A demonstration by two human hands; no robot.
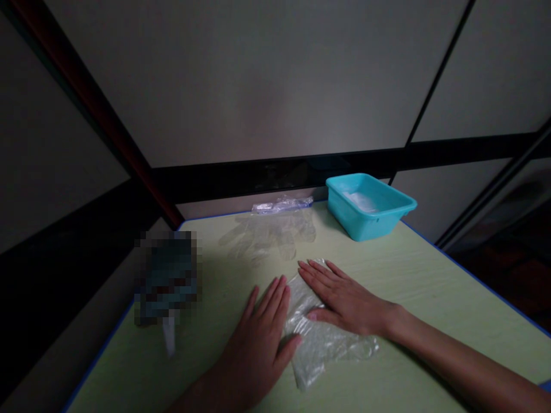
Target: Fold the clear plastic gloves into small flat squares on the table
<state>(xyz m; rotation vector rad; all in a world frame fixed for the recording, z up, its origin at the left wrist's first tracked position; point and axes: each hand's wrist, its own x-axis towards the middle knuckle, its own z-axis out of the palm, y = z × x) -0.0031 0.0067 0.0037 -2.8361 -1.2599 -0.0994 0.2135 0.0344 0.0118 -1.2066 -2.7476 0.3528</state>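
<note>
A thin, wrinkled piece of clear plastic (pixel 314 332) lies on the pale green table (pixel 413 275); whether it is a glove or a bag I cannot tell. My right hand (pixel 336 298) rests flat on its upper right part, fingers stretched out, thumb apart. Along its left edge is my left hand (pixel 264 338), also flat, with the thumb on the plastic and the fingers extended. Neither hand grasps anything. Farther back, clear disposable plastic gloves (pixel 275 229) are spread out, with fingers showing.
At the back right stands a turquoise plastic basin (pixel 370 221) with something white inside. A bunched clear plastic bag (pixel 282 205) lies at the table's back edge. On the left is a blurred-out dark green item (pixel 167 281) with a white strip below. Wall panels rise behind.
</note>
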